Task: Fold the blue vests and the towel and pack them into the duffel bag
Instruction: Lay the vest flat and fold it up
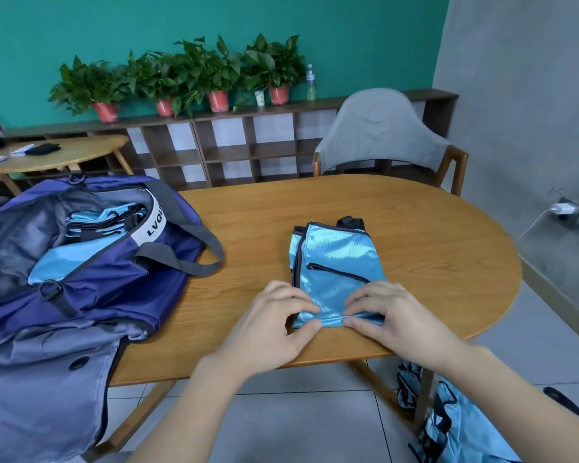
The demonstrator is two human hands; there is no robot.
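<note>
Wooden oval surface [432,235] | both hands, left hand [274,324] and right hand [391,320], pinch shiny blue folded vest's [335,262] near edge, ready to lift | open purple duffel bag [91,262] waits beside

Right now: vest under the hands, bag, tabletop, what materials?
Vest: looks like glossy synthetic, satin-like; bright sheen streaks, dark trim. Duffel bag: matte woven fabric, probably nylon; soft creases, webbing straps. Table: wood or wood veneer; visible grain, smooth finish.

My one view rides on the head, looking forward and down over the table [415,228], close above it, teal wall [81,28] beyond.
</note>
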